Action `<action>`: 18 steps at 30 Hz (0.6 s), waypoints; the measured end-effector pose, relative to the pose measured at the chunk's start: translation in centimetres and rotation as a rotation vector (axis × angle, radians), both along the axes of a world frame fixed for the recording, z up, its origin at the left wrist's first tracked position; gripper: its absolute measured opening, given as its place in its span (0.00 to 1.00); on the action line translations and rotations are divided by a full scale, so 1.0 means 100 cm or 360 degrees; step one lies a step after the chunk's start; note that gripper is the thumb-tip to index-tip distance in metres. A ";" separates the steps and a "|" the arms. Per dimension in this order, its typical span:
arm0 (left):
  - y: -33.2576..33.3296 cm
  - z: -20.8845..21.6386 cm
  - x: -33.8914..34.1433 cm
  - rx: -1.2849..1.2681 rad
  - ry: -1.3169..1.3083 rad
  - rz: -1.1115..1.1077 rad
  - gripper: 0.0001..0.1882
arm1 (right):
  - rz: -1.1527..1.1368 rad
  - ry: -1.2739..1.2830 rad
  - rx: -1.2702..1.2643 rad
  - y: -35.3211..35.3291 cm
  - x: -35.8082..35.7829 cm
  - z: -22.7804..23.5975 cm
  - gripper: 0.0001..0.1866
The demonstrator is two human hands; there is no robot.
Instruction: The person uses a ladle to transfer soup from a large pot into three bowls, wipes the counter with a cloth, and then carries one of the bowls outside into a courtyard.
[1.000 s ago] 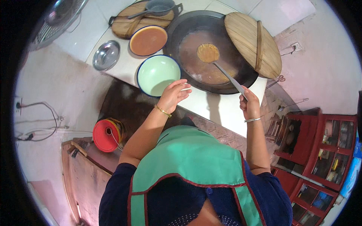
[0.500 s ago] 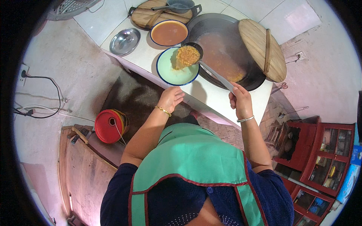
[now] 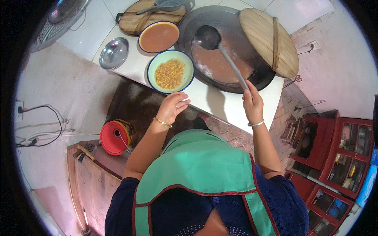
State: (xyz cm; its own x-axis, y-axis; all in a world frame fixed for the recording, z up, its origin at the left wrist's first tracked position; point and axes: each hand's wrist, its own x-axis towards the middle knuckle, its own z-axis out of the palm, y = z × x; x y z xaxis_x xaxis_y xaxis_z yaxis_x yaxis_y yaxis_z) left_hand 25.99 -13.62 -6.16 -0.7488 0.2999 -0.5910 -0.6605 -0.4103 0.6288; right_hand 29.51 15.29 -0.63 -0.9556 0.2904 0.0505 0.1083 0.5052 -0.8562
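Since half a second ago, the ladle [image 3: 208, 38] is shifted from above the pale green bowl [image 3: 189, 70] to above the wok [image 3: 187, 35], and a heap of yellow grains [image 3: 170, 74] is now held in the bowl. The ladle's handle end is gripped by the curled fingers of the right hand [image 3: 253, 103], near the right edge of the counter [image 3: 199, 94]; its dark scoop is kept well apart from those fingers, and whether the broth is touched by it cannot be told. The left hand [image 3: 172, 108] is held with nothing in it, fingers loosely bent and slightly spread, at the counter's front edge. The green bowl is set just beyond its fingertips, close to that same edge; whether the rim is touched cannot be made out.
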 end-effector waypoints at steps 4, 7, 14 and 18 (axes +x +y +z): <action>0.031 0.016 -0.023 -0.0020 0.0065 -0.0124 0.08 | -0.0172 -0.0053 0.0491 0.048 -0.047 -0.049 0.16; 0.045 0.010 -0.039 -0.0024 0.0071 -0.0197 0.06 | -0.0185 -0.0094 0.0756 0.065 -0.068 -0.073 0.16; 0.066 0.006 -0.053 -0.0109 0.0023 -0.0240 0.04 | -0.0462 -0.0501 -0.0869 0.075 -0.075 -0.119 0.14; 0.063 0.014 -0.053 -0.0110 0.0063 -0.0250 0.06 | -0.0551 -0.0597 -0.1442 0.073 -0.052 -0.100 0.14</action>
